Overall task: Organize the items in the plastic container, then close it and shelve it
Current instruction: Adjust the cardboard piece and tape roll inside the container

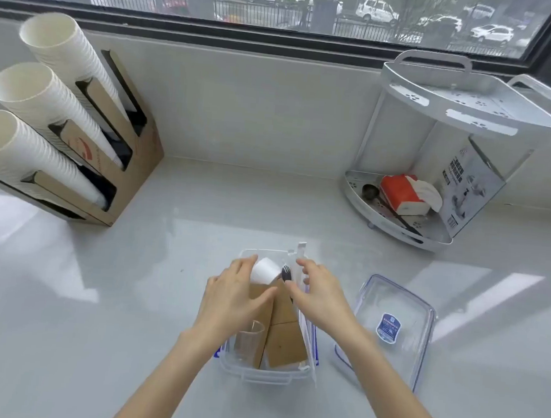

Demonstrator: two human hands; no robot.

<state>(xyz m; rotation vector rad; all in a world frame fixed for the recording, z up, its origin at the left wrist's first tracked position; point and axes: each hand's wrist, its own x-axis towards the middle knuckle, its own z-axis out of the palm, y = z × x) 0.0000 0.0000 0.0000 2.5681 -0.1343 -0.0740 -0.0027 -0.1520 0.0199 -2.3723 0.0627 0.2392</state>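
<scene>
A clear plastic container (264, 374) stands open on the counter in front of me. Inside lie brown cardboard sleeves (285, 343), a clear glass cup (248, 340) at the near left, and long wrapped straws (301, 267) along the right wall. My left hand (231, 296) holds a small white paper cup (264, 270) over the far end. My right hand (321, 298) pinches a black plastic fork (286, 273) next to the cup. The clear lid (393, 330), with a blue label, lies flat to the right of the container.
A cardboard dispenser (129, 167) with three stacks of white paper cups sits at the left. A white two-tier corner shelf (473, 105) stands at the right; its lower tier holds a tissue pack, a scoop and a box. A window runs along the back wall.
</scene>
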